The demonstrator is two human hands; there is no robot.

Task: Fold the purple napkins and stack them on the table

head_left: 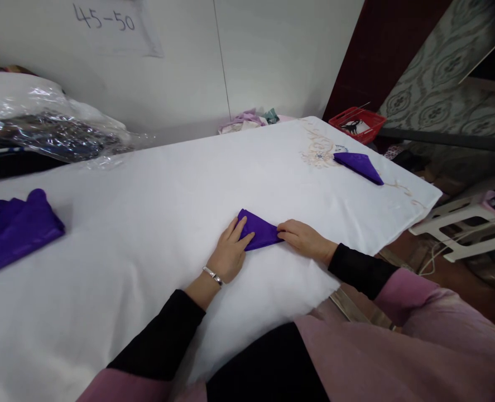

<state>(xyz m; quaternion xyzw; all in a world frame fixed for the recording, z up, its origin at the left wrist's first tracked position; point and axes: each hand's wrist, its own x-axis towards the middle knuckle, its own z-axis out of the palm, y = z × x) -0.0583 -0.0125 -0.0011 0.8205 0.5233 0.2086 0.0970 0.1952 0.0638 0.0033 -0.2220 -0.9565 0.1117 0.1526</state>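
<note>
Left hand is spread, fingers fanned over the left end of a folded purple cloth. Right hand has the narrow right tip pinched between thumb and fingers. So the cloth sits right between the two, a pointy wedge with its lower edge running from one hand to the other.

Room-wise, there's plenty of plain white cover beyond both hands, all the way back toward the wall. Left of the left hand it's a wide stretch of white too, until you hit a bigger purple fabric piece well apart. Tighter side is below the right hand, where the cover's near edge hangs close by. Farther out past the right hand there's a second folded purple piece on some embroidery, then a red basket by the far edge. White stool stands off to the right, beyond the cover's edge.
</note>
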